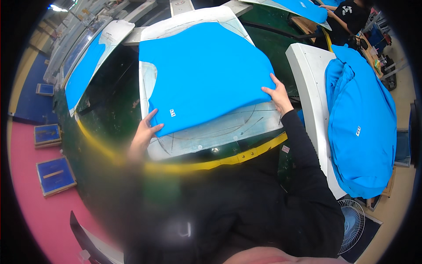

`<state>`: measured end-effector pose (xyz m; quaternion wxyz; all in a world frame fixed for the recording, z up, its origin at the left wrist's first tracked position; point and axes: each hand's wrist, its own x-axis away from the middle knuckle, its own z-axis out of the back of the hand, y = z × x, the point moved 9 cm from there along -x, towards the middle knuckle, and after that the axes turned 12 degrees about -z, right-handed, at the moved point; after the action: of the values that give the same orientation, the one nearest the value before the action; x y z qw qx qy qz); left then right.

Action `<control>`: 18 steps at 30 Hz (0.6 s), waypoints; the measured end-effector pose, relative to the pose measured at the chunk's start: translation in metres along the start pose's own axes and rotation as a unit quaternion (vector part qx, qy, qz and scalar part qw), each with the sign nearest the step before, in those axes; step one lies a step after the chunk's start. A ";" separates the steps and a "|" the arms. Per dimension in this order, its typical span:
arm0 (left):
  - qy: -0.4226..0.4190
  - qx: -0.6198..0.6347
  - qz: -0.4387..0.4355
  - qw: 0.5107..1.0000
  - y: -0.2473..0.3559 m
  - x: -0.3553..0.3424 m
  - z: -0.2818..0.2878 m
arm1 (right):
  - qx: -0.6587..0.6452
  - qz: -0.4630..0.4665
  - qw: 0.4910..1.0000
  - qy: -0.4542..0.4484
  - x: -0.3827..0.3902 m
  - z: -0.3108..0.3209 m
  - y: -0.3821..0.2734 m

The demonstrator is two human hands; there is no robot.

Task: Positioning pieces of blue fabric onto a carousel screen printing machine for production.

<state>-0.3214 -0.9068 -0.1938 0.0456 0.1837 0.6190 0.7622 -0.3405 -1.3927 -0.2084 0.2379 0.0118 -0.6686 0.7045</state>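
A bright blue cut fabric panel (211, 75) lies over a white board (176, 152) whose surface is marked with dark drawn lines. My left hand (143, 134) has the panel's near left corner between thumb and fingers, beside a small white label (172, 113). At the right edge, my right hand (278, 93) grips the fabric, thumb on top and the other fingers partly hidden. The panel's near edge runs slantwise between the hands, and the board's near strip shows below it.
To the right, a heap of blue fabric (362, 127) rests on a white stand (310, 88). Another board with blue fabric (85, 70) stands at left. A yellow rail (246, 156) curves along the near side. A fan (351, 222) sits lower right; a co-worker (351, 20) is at far right.
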 end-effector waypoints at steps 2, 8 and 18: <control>-0.001 0.023 0.013 1.000 -0.004 0.008 -0.001 | -0.018 0.005 1.000 0.000 0.008 -0.001 0.010; 0.011 0.003 -0.014 1.000 -0.023 0.019 -0.002 | 0.006 0.009 1.000 0.009 0.019 0.004 0.029; 0.056 -0.019 -0.006 0.998 -0.042 0.028 -0.002 | 0.017 0.020 1.000 -0.007 0.023 0.006 0.047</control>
<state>-0.3545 -0.8913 -0.2281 0.0188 0.1368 0.6072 0.7824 -0.3795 -1.3904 -0.2440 0.2187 0.0074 -0.6587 0.7199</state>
